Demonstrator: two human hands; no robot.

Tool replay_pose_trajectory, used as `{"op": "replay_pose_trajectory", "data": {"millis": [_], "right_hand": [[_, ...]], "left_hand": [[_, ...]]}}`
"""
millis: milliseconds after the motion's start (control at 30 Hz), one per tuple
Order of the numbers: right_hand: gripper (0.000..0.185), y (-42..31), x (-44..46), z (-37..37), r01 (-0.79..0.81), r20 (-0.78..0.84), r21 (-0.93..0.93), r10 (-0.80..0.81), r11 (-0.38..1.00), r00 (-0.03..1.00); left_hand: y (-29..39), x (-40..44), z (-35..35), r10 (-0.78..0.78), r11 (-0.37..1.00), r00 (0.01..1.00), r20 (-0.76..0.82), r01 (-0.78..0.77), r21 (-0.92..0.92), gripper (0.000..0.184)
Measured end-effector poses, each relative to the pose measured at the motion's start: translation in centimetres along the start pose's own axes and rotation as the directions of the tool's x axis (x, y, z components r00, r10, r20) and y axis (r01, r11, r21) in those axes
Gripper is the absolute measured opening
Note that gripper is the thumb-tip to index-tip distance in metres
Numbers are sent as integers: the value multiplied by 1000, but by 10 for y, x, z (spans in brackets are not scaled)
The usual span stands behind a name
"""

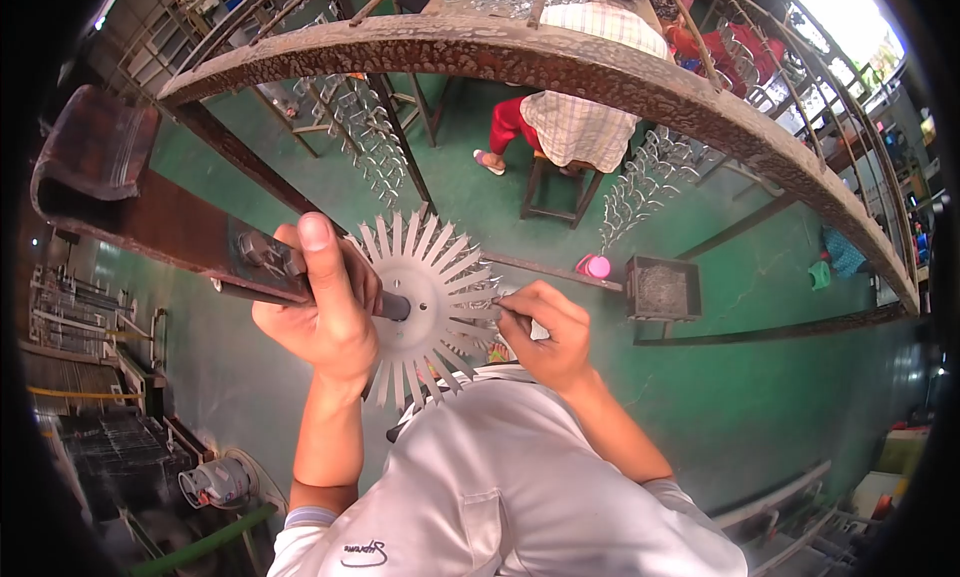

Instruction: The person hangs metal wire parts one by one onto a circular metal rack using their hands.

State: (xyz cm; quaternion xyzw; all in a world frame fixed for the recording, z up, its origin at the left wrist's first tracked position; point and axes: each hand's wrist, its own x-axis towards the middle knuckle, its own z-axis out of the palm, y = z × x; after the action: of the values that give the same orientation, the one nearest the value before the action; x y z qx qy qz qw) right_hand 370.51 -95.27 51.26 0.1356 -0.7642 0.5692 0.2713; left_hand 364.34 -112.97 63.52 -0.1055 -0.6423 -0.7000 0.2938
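A pale metal wheel with many radial blades (pixel 428 262) stands upright in front of me, with a grey shaft (pixel 394 306) at its centre. My left hand (pixel 325 312) is closed around the end of the rusty metal bar (pixel 190 232) beside the shaft, its thumb pointing up near a bolt (pixel 262 249). At the wheel's right edge, my right hand (pixel 548 335) pinches thumb and forefinger together at the blade tips. A small dark piece shows between those fingers, too small to name. Behind the blades, several shiny metal pieces are partly hidden.
A rusty curved frame (pixel 560 59) arches ahead. Metal hooks hang in strings on the left (pixel 365 142) and right (pixel 640 192). A grey bin (pixel 664 315) holds small metal bits beside a pink container (pixel 593 266). A person (pixel 585 127) sits on a stool. Lower left stands a gas cylinder (pixel 215 483).
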Motion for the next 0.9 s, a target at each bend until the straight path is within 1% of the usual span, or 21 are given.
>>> {"op": "replay_pose_trajectory", "data": {"millis": [67, 267, 333, 467, 500, 567, 600, 633, 667, 700, 733, 767, 833, 867, 900], "right_hand": [[18, -3, 1, -1, 10, 11, -28, -9, 1000, 1000], [16, -2, 3, -5, -30, 114, -57, 36, 998, 993], [18, -5, 4, -6, -69, 132, -66, 77, 995, 988], [23, -30, 17, -25, -124, 143, -122, 141, 985, 980], [22, -37, 21, -35, -166, 157, -172, 194, 971, 968], [19, -31, 40, -78, -126, -9, -309, 129, 943, 992], [16, -29, 53, -101, -178, -160, -330, 131, 927, 978], [15, -27, 65, -124, -235, -306, -336, 130, 912, 943], [13, -23, 78, -149, -338, -506, -270, 166, 902, 846], [12, -11, 89, -179, -384, -608, -246, 167, 890, 776], [13, 6, 96, -210, -304, -609, -259, 89, 917, 788], [17, 12, 113, -230, -203, -599, -404, -91, 892, 795], [22, 8, 151, -241, 9, -531, -529, -339, 849, 776], [22, 3, 163, -247, -15, -527, -406, -220, 914, 821], [23, -2, 173, -252, -50, -503, -276, -100, 960, 859]], "left_hand": [[-1, 0, -2, -4, 1000, 1000, -6, 4, -10, 36], [-2, -3, 0, 5, 1000, 1000, 7, -5, -8, 37], [-2, -3, 1, 7, 1000, 1000, 6, -6, -15, 37], [-2, -5, 0, -38, 999, 997, -65, 37, -13, 37], [1, -4, 0, -28, 999, 998, -56, 27, -21, 37], [0, -1, -2, -20, 999, 999, -39, 18, -39, 38], [-2, 1, -6, -22, 998, 999, -31, 20, -51, 38], [-3, 3, -8, -24, 998, 1000, -17, 23, -56, 39], [-6, 2, -7, -21, 998, 1000, -11, 20, -60, 39], [-9, 2, -7, -22, 998, 1000, -8, 22, -61, 40], [-11, 2, -8, -25, 998, 1000, -8, 25, -59, 40], [-12, 3, -8, -38, 998, 999, 13, 39, -52, 41], [-13, 3, -7, -71, 996, 997, 29, 72, -44, 41], [-13, 4, -5, -89, 995, 995, 37, 90, -38, 41], [-5, 3, 5, -96, 995, 995, 5, 96, -38, 42]]}}
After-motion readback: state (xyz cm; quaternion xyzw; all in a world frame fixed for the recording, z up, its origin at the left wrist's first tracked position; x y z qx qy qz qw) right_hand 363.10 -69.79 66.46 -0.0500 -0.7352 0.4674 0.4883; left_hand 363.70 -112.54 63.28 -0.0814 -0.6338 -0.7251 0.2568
